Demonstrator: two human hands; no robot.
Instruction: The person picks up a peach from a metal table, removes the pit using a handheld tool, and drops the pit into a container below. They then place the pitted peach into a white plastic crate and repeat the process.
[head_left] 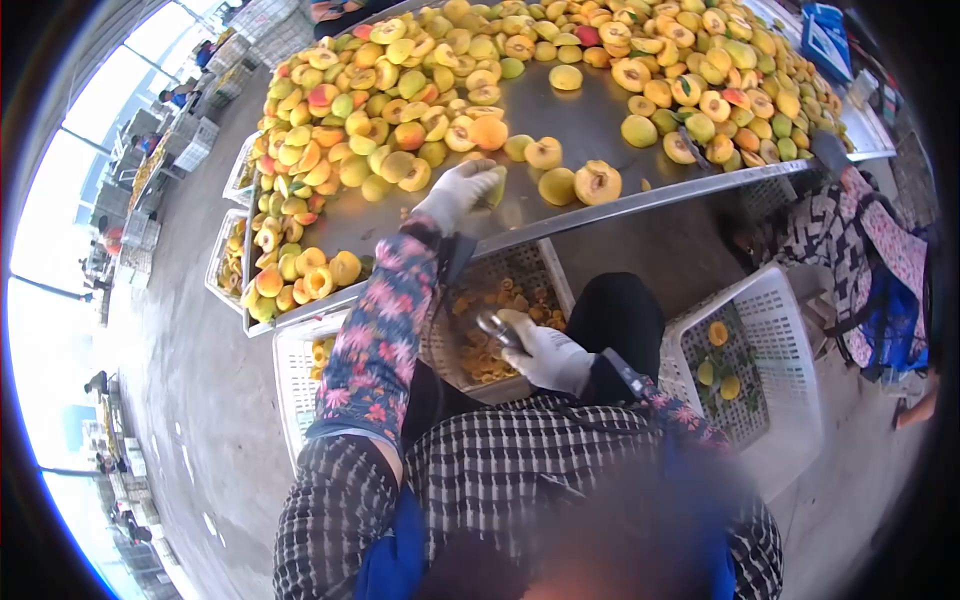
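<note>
My left hand, in a white glove, is at the near edge of the metal table. Its fingers are closed on a greenish-yellow peach, mostly hidden by the glove. Lower down, in front of my body, my right hand, also gloved, grips a small shiny metal tool; its working end is blurred. Beneath it stands a crate holding orange peach scraps. Close to my left hand, on the table, lie a whole-looking peach and a cut peach half showing its reddish centre.
Heaps of peaches cover much of the table, whose raised metal rim faces me. A white crate with a few peaches stands to my right. Another person's patterned sleeve is at the right; more people work far left.
</note>
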